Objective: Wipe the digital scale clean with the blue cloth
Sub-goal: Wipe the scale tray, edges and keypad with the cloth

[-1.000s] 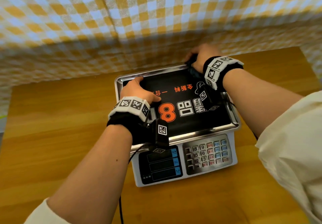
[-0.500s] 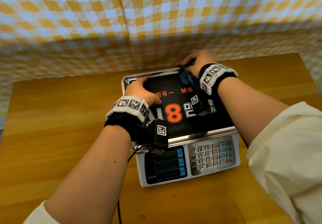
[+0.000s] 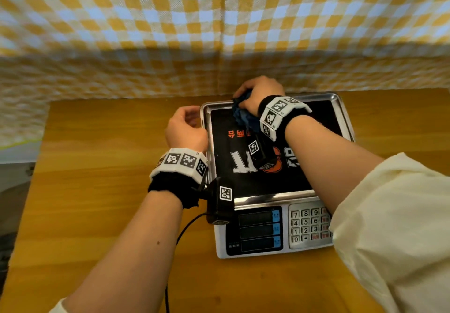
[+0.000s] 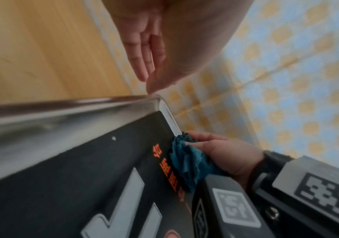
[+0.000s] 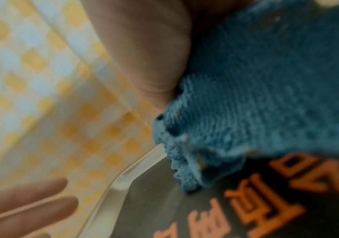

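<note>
The grey digital scale with its steel tray (image 3: 341, 108) sits on the wooden table (image 3: 97, 191). At the tray's far-left corner the right hand (image 3: 259, 93) clenches the bunched blue cloth (image 3: 243, 117) (likely scrubbing the rim). The left hand (image 3: 185, 127) hovers just left, fingers relaxed, holding nothing.

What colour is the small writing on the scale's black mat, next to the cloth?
Orange writing, beside the bunched blue cloth; the right wrist view shows it best.
</note>
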